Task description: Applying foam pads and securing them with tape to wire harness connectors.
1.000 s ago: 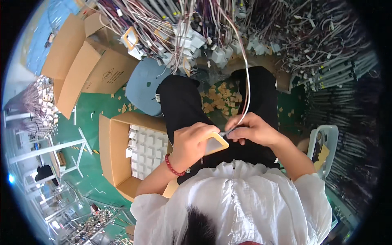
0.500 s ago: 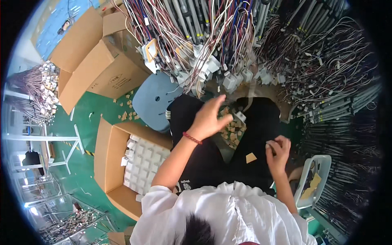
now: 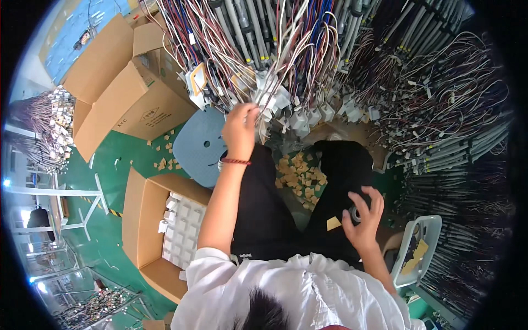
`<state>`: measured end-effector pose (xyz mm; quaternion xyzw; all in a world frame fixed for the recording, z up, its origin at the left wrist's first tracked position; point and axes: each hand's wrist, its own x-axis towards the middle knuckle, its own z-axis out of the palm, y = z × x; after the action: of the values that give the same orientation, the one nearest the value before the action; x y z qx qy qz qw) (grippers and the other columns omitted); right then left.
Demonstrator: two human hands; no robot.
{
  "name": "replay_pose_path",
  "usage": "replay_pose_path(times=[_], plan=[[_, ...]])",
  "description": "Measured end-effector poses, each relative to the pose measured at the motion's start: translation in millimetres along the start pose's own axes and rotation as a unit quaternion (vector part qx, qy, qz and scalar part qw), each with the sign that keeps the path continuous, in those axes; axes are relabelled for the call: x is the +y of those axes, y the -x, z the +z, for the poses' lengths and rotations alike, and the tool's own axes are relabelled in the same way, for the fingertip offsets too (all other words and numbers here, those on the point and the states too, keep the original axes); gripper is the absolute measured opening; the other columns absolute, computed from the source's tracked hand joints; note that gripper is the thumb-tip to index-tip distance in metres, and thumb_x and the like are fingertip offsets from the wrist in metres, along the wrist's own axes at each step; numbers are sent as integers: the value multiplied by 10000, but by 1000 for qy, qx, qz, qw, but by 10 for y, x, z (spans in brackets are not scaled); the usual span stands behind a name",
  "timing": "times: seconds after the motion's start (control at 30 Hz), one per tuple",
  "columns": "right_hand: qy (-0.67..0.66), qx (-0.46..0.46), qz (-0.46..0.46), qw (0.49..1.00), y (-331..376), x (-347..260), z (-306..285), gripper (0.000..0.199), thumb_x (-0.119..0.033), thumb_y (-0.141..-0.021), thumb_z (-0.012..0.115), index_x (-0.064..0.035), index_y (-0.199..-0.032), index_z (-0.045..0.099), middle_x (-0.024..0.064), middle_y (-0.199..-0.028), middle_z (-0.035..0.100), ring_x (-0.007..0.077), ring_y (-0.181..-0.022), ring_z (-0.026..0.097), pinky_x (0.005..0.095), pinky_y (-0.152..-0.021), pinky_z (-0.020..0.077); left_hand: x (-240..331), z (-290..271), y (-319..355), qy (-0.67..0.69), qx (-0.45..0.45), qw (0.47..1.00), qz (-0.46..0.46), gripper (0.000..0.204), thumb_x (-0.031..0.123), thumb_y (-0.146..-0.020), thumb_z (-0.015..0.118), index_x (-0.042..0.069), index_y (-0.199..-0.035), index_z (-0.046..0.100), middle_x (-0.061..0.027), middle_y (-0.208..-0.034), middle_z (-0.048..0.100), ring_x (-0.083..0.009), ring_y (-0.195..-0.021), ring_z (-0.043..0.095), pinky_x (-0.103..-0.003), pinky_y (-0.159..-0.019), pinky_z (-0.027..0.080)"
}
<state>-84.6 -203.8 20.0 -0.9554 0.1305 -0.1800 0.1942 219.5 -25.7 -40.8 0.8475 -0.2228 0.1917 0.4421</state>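
My left hand [image 3: 240, 131], with a red beaded bracelet at the wrist, is raised to the lower ends of hanging wire harnesses [image 3: 297, 49]. Its fingers are curled together beside white connector housings [image 3: 272, 99]; whatever is between the fingertips is hidden. Over my right thigh, my right hand [image 3: 365, 221] has its fingers bent round a small round grey thing [image 3: 355, 214], too small to name. A tan adhesive-backed-looking piece [image 3: 334, 223] lies on the thigh just left of that hand.
An open carton [image 3: 137, 220] of white blocks [image 3: 184, 228] stands at left, near a blue stool [image 3: 195, 148]. Behind is another open carton [image 3: 148, 107]. Tan scraps [image 3: 300, 179] litter the floor between my legs. More harnesses [image 3: 445, 99] and a pale bin [image 3: 430, 225] are at right.
My left hand has moved left and away from me, from over my lap to the connectors. My right hand has shifted slightly left and nearer, and the round grey thing now shows by its fingers.
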Motion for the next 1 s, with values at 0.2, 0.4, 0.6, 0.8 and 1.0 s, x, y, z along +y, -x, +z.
replay_pose_path(times=[0.2, 0.4, 0.6, 0.8, 1.0], plan=[[-446, -141, 1, 884, -960, -610, 412, 311, -128, -896, 586, 4, -1177, 562, 103, -1060, 548, 156, -932, 536, 274, -814, 443, -28, -661, 195, 292, -86, 933, -192, 251, 258, -1000, 410, 31, -966, 510, -157, -825, 601, -250, -688, 630, -317, -638, 467], [-530, -196, 26, 825, -1592, -1301, 1053, 335, -269, -984, 456, -3, -1121, 606, 67, -927, 674, 130, -797, 581, 271, -763, 470, 456, -1097, 602, -70, -140, 986, 57, 146, 143, -864, 575, 70, -989, 561, -130, -869, 599, -337, -765, 613, -423, -598, 478], [-667, -185, 140, 708, -1438, -1317, 1127, 307, -256, -989, 456, 10, -1029, 604, 62, -866, 639, 91, -650, 529, 237, -643, 442, 118, -1443, 1628, 139, -133, 966, -172, 164, 175, -933, 482, 53, -907, 588, -87, -781, 604, -225, -725, 601, -311, -683, 467], [-465, -296, -80, 830, -572, -1605, 1166, 146, -69, -920, 547, 52, -921, 629, 88, -960, 638, 124, -782, 565, 246, -690, 440, 235, -1477, 1823, 512, -226, 766, -317, 298, 241, -1009, 395, 11, -1009, 583, -1, -759, 549, -62, -660, 488, -213, -600, 412], [-478, -284, 111, 823, -623, -1549, 980, 234, -156, -955, 523, 50, -919, 629, 112, -905, 662, 116, -699, 610, 232, -662, 501, -2071, -2031, 2831, 245, 82, 898, -355, 168, 152, -868, 557, 27, -957, 626, -100, -925, 626, -207, -826, 631, -316, -708, 506]])
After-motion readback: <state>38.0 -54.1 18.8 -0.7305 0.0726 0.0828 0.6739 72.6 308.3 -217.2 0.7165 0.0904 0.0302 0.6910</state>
